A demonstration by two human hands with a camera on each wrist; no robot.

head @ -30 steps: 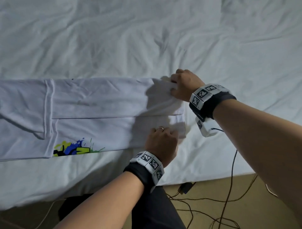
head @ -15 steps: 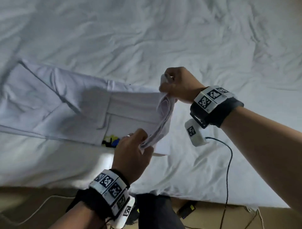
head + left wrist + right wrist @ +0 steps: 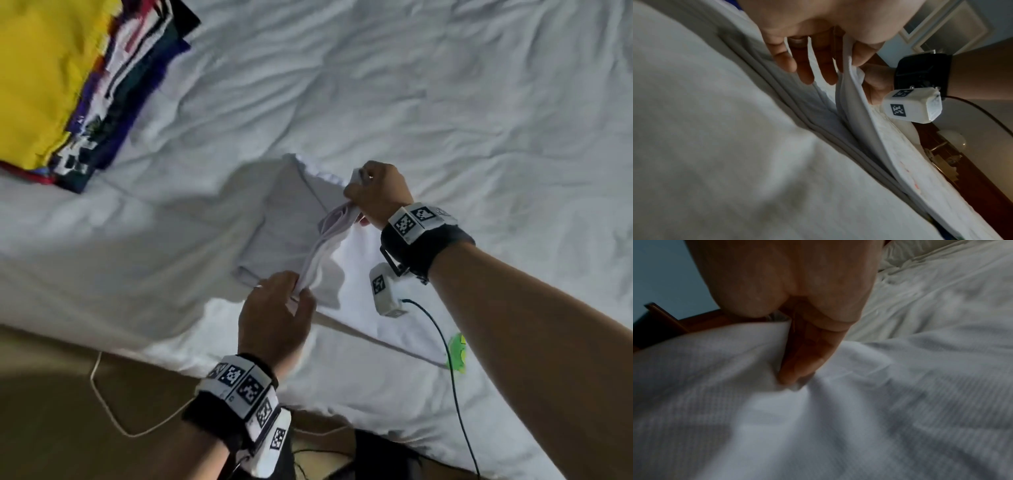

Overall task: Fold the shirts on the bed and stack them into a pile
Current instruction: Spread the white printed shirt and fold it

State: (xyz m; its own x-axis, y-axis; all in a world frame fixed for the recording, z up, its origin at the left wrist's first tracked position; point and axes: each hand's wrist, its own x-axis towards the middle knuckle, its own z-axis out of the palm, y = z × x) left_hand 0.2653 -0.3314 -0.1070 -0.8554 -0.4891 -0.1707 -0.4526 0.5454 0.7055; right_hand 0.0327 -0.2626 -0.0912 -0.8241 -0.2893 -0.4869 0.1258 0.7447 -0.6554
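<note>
Hands are both gripping the white shirt (image 3: 284,219) and lifting its gathered end above the near edge of the bed (image 3: 445,102). Left hand (image 3: 274,318) is pinching the bunched layers between thumb and fingers at the nearer corner of that end; in the left wrist view, fingers (image 3: 785,56) are curling over the stacked folds, with a ring showing on one of them. Right hand (image 3: 376,193) is clenching the farther corner of the same end, fist closed round the fabric; the right wrist view is blurred but is showing fingertips (image 3: 795,374) digging into white cloth. Between the two hands, the held edge is sagging in loose folds. Rest of the shirt is lying flat on the bed, part under the raised end and part trailing toward the near right edge, where a green print (image 3: 459,353) is showing. Pile of folded shirts (image 3: 51,85), yellow one on top, is sitting at the far left corner of the bed, well apart from the hands. Cables (image 3: 109,404) are lying on the floor (image 3: 51,411) below the near edge.
</note>
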